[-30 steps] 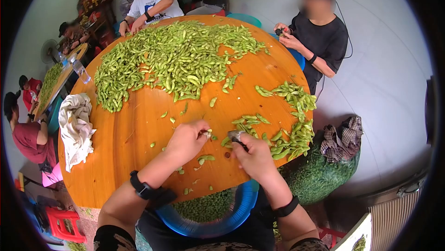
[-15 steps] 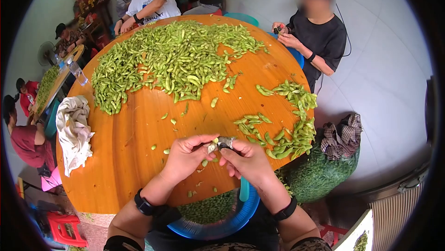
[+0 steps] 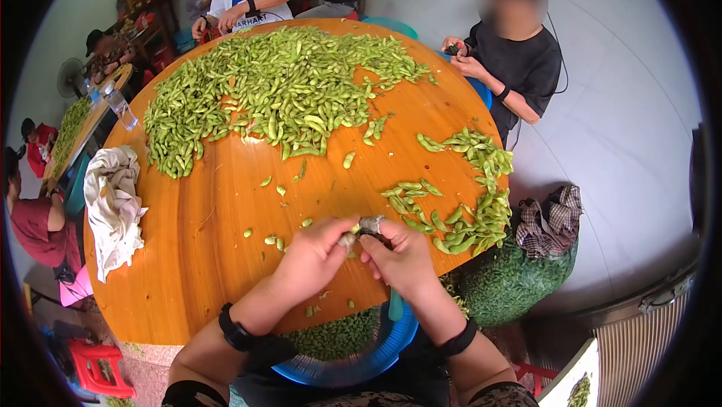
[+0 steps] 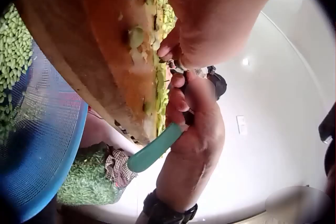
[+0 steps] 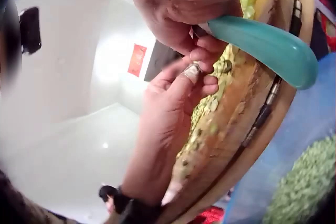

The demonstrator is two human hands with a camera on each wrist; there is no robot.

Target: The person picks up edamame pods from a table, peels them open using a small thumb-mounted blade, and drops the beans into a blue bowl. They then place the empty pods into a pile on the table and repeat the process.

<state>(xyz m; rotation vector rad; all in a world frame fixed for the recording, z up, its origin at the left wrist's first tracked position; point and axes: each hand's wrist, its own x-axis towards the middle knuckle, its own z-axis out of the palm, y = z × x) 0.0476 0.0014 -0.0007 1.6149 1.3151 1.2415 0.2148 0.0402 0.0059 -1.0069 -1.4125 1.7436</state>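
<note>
Both hands meet over the near edge of a round wooden table (image 3: 218, 189). My left hand (image 3: 312, 253) pinches a small green bean pod (image 3: 354, 229), mostly hidden by fingers. A pale wrap covers the left thumb tip in the right wrist view. Against it my right hand (image 3: 402, 257) grips a tool with a teal handle (image 5: 268, 50), whose working end is hidden; the handle points down toward my body. Grey wrapping (image 3: 371, 223) shows around the right fingertip. Loose shelled beans (image 3: 274, 242) lie by the left hand, and several pods (image 3: 474, 230) lie right of the hands.
A large heap of pods (image 3: 293, 91) covers the far half of the table. Below the near edge sits a blue basket (image 3: 410, 332) holding shelled beans. A white cloth (image 3: 113, 204) lies at left, a full green sack (image 3: 519, 279) stands at right. Other people sit around.
My hands, apart one second ago, came together over the near edge and now stay there. The right hand turned so the teal handle shows. The left hand still holds a small pod.
</note>
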